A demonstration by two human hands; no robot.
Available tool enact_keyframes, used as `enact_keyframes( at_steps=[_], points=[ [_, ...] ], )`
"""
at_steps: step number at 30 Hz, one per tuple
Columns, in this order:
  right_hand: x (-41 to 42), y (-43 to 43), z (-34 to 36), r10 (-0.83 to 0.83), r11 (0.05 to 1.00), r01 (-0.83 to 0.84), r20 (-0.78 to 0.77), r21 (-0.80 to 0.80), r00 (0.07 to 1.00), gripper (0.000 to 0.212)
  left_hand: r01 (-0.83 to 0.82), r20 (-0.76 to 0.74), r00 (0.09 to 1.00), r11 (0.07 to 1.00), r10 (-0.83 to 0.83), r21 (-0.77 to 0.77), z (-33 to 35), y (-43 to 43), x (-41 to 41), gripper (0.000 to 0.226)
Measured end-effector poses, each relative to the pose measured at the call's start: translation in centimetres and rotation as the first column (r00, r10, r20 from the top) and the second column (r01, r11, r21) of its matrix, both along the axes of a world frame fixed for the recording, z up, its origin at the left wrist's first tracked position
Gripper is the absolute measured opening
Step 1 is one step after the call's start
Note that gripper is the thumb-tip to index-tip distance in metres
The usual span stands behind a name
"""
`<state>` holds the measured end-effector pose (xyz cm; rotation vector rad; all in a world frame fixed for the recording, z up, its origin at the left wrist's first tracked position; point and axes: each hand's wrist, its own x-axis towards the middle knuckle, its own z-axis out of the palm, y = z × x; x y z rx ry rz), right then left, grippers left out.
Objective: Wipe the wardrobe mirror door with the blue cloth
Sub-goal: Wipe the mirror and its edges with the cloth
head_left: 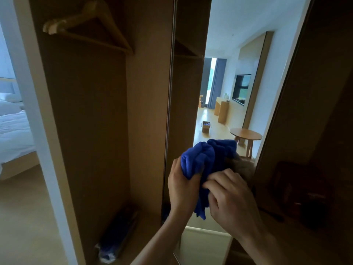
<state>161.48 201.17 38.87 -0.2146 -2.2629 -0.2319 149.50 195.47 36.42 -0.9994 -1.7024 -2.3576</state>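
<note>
The wardrobe mirror door (225, 77) stands open in front of me and reflects a bright room with a round table and a desk. A bunched blue cloth (206, 157) is held up in front of the lower part of the glass. My left hand (183, 184) grips the cloth from the left side, thumb pressed into its folds. My right hand (229, 196) pinches the cloth's hanging lower part with curled fingers. Whether the cloth touches the glass cannot be told.
The open wardrobe (91, 121) on the left holds a wooden hanger (86, 22) at the top and a wrapped dark bundle (116, 238) on its floor. A bed (13, 131) lies at far left. A dark wooden panel (315, 111) rises at right.
</note>
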Motion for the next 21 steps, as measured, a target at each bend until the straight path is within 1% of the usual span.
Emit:
enact_keyframes(
  at_steps=[4,6,8,14,16,18,21],
  points=[
    [1.3,-0.1,0.0,-0.023,1.000,0.023,-0.056,-0.006,0.998,0.025,-0.061,0.076,0.995,0.998,0.060,0.004,0.8,-0.4,-1.1,0.026],
    [2.2,0.1,0.0,-0.051,0.998,0.048,-0.086,-0.031,0.995,0.019,-0.070,0.096,0.993,0.998,0.069,0.001,1.4,-0.6,-1.5,0.022],
    [3.0,0.3,-0.2,-0.086,0.994,0.078,-0.110,-0.074,0.990,0.018,-0.073,0.105,0.992,0.997,0.073,-0.003,2.0,-0.5,-1.6,0.019],
    [4.7,0.6,-0.7,-0.168,0.975,0.143,-0.140,-0.169,0.976,0.020,-0.036,-0.005,0.999,0.999,0.036,-0.033,2.3,0.5,1.1,0.021],
    [4.8,0.5,-0.8,-0.181,0.962,0.140,-0.162,-0.235,0.970,0.023,-0.038,0.005,0.999,0.998,0.038,-0.042,1.5,0.5,2.4,0.025],
    [4.8,0.3,-0.9,-0.191,0.933,0.105,-0.227,-0.344,0.955,0.026,-0.042,-0.004,0.999,0.997,0.042,-0.061,0.9,0.2,3.5,0.028],
    [4.6,0.2,-1.0,-0.198,0.884,0.037,-0.299,-0.467,0.934,0.029,-0.041,-0.056,0.998,0.994,0.036,-0.102,0.1,-0.4,5.5,0.031]
  ],
)
